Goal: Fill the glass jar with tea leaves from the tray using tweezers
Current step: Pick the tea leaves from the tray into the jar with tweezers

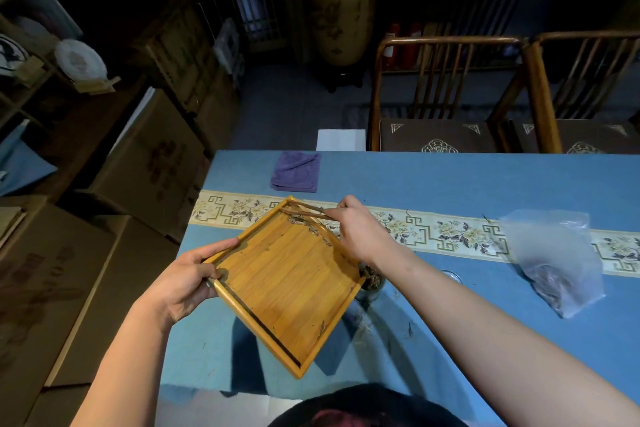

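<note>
Glass jar point(372, 282): on blue tablecloth point(450, 177), mostly hidden behind the tray's right corner, tea leaves visible inside. Bamboo tray point(287, 284): lifted and tilted, left hand point(183, 279) gripping its left corner. Wooden tweezers point(304, 211): pinched in right hand point(360, 232), tips at few remaining tea leaves point(308, 224).

Counter point(467, 180) covered in blue cloth with a floral runner point(433, 229); resting on it: purple towel point(296, 172), clear plastic bag point(554, 256), glass jar point(372, 282) of tea leaves.
</note>
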